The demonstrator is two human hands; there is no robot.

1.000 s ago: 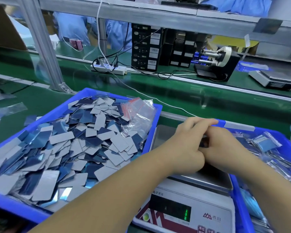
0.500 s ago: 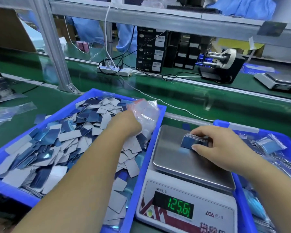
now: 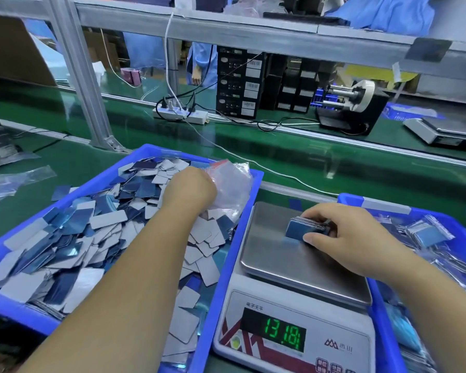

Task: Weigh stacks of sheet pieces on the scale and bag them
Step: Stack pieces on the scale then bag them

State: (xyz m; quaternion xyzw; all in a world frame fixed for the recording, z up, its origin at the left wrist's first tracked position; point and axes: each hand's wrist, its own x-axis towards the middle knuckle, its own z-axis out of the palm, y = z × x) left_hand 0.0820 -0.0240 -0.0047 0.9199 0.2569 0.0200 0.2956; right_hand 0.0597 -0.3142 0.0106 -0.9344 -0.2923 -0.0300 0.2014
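A white digital scale (image 3: 293, 332) with a steel pan (image 3: 280, 254) stands between two blue bins; its display reads 131.81. A small stack of blue sheet pieces (image 3: 304, 229) lies on the pan, and my right hand (image 3: 345, 238) grips it from the right side. My left hand (image 3: 190, 188) reaches into the left blue bin (image 3: 226, 265), which is heaped with loose grey and blue sheet pieces (image 3: 73, 238). That hand lies against a bunch of clear plastic bags (image 3: 233, 184) at the bin's far right corner; its fingers are hidden.
A right blue bin (image 3: 388, 208) holds bagged stacks (image 3: 428, 232). Beyond lies a green conveyor belt (image 3: 307, 157) with a power strip (image 3: 180, 114), cables, black boxes (image 3: 240, 87), a tape dispenser (image 3: 353, 103) and a second scale (image 3: 441, 130). Clear bags (image 3: 16, 181) lie at left.
My hands parted over the scale: the left went into the left bin to the bags, the right stayed on the stack on the pan. The display rose from 125.61 to 131.81.
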